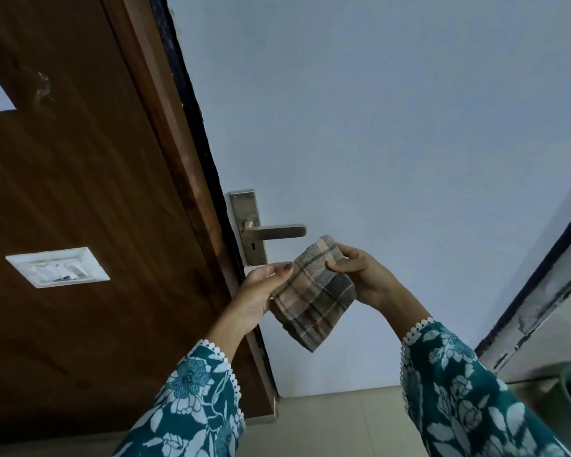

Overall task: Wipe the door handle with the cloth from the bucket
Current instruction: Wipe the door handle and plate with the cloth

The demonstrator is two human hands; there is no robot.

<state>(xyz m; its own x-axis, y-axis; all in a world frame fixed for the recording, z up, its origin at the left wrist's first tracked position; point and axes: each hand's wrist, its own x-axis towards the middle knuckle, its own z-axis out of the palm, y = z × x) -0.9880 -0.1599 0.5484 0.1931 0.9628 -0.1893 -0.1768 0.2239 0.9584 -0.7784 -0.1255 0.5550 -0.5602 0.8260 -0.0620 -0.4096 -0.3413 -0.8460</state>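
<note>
Checked brown and grey cloth [314,291] sits folded between two hands, just below the metal door handle [274,231]. Left hand [261,291] cups its edge. Right hand [360,275] pinches its top corner.

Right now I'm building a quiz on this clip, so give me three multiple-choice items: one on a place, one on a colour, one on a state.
1. Where is the cloth relative to the door handle?
A. Just below the lever, apart from it
B. Draped over the lever
C. On the floor

2. What colour is the door that carries the handle?
A. Dark brown
B. Pale blue-grey
C. Red

3. How is the cloth held?
A. By the left hand alone
B. By no hand
C. Between both hands, folded

Answers: 1 A, a gap of door shows between the lever and the cloth's top edge. 2 B, the handle plate sits on the pale panel, beside the brown wood panel. 3 C, the left hand and right hand each grip a side.
</note>
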